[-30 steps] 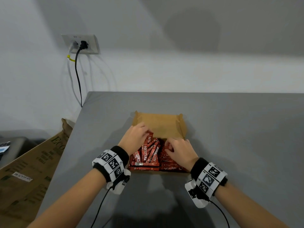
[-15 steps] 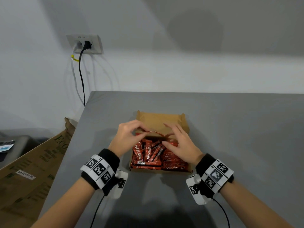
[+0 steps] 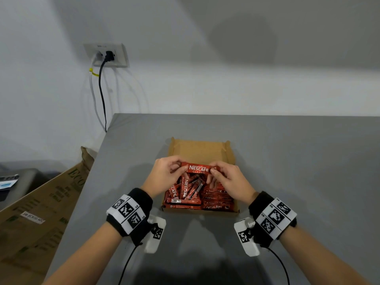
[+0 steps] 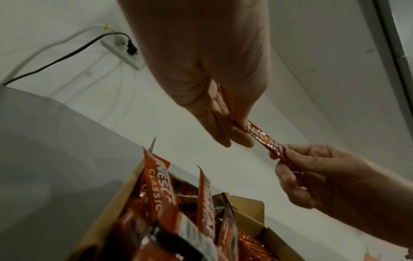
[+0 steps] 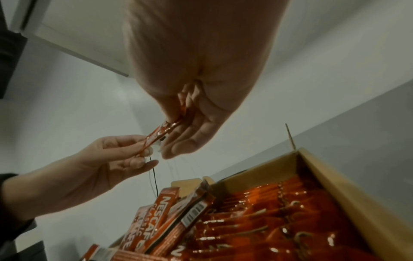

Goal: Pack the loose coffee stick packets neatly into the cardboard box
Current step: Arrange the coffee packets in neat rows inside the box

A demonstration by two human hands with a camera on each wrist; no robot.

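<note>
surface: grey table | on it: open cardboard box, centre

"NESCAFÉ CLASSIC" on held packet

Both hands now sit higher above the cardboard box than a second ago. The left hand and right hand now pinch opposite ends of one coffee stick packet, stretched level between their fingertips, label up.

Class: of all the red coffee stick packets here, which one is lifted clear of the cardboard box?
The red Nescafe Classic stick packet held level above the box, pinched at its ends by left hand and right hand.
</note>
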